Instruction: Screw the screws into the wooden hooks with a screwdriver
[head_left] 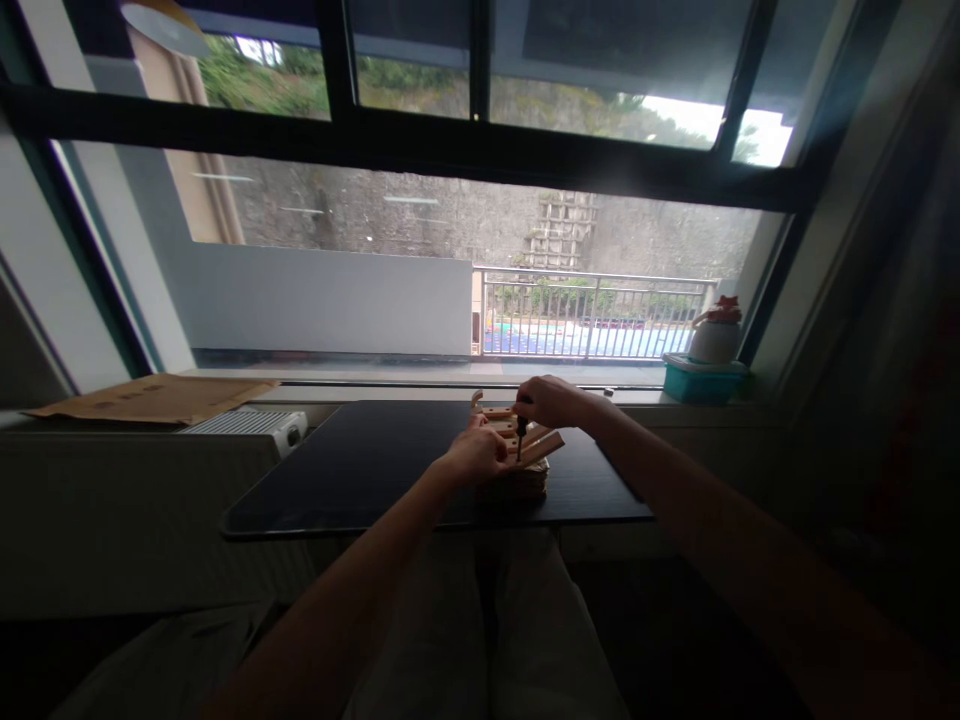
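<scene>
My right hand (pixel 551 402) is closed round the handle of a screwdriver (pixel 520 437), held upright with its tip down on a wooden strip (pixel 541 449). Several such slats with small dark holes form a wooden piece lying on a woven-looking block or basket (pixel 529 484). My left hand (pixel 478 450) grips the left side of the wooden piece, close to the screwdriver tip. A small curved wooden part (pixel 476 398) sticks up behind my left hand. Whether a screw sits under the tip is too small to tell.
The dark table (pixel 337 470) stands before a window. A radiator (pixel 247 425) is at its left, with a brown paper envelope (pixel 157 397) on the sill. At the right of the sill, a teal box (pixel 705 380) carries a white pot (pixel 715 340).
</scene>
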